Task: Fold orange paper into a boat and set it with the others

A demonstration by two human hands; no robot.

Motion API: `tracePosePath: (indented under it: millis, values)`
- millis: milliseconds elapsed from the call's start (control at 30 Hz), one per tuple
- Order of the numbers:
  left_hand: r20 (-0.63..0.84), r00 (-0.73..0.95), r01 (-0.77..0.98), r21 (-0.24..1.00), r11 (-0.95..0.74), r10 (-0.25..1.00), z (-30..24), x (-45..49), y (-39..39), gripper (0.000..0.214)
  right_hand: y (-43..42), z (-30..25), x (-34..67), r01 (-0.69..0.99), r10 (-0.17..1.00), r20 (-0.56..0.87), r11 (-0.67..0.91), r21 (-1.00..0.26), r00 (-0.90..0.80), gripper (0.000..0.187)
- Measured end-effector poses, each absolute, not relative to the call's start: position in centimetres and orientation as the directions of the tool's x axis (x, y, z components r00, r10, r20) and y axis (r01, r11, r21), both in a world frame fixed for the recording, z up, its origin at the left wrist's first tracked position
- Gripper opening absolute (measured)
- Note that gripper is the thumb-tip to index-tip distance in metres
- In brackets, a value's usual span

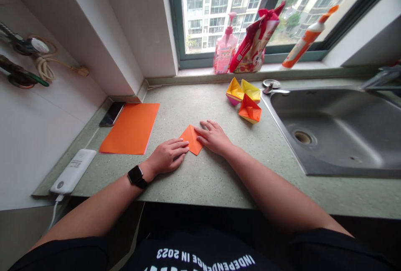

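Note:
A small folded piece of orange paper point(193, 140) lies on the counter between my two hands, diamond-shaped with a crease down its middle. My left hand point(171, 154) rests flat with its fingertips on the paper's left side. On the right edge sit the outstretched fingers of my right hand point(213, 136). Both hands have their fingers extended, palms down. Beyond my right hand stand folded paper boats: a yellow one with a purple base point(234, 91), a lime-yellow one point(251, 91) and a red-orange one point(249, 109).
Orange sheets point(131, 129) lie at the left, beside a phone point(112, 113) and a white power bank point(73, 170) with a cable. A steel sink point(338, 133) takes up the right. A pink pump bottle point(224, 51), red bag point(257, 41) and orange-white bottle point(305, 41) line the windowsill.

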State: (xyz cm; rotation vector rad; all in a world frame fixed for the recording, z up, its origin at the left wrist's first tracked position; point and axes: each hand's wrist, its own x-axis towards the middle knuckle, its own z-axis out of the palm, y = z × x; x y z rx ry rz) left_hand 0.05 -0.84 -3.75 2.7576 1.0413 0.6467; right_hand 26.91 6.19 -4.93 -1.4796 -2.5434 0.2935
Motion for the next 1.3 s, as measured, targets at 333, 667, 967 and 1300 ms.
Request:
tracePosePath:
  millis: [333,667,967,1300]
  values:
    - [0.351,0.458,0.826,0.171,-0.537,0.817,-3.5,-2.5,1.0,0.032,6.1,-4.7,26.6,0.843,0.878,0.034,0.469,-0.264,-0.477,0.051]
    - [0.158,0.519,0.821,0.183,-0.541,0.840,-4.2,5.0,1.8,0.072,5.8,-4.7,26.3,0.849,0.888,0.044,0.451,-0.275,-0.457,0.051]
    - [-0.086,0.482,0.874,0.115,-0.472,0.872,-5.0,5.0,3.0,0.082,6.0,-5.2,27.5,0.832,0.885,0.105,0.462,-0.308,-0.453,0.048]
    - [-0.078,0.597,0.797,0.175,-0.578,0.799,-4.4,1.4,5.4,0.068,6.2,-6.0,28.2,0.821,0.883,0.158,0.468,-0.326,-0.441,0.042]
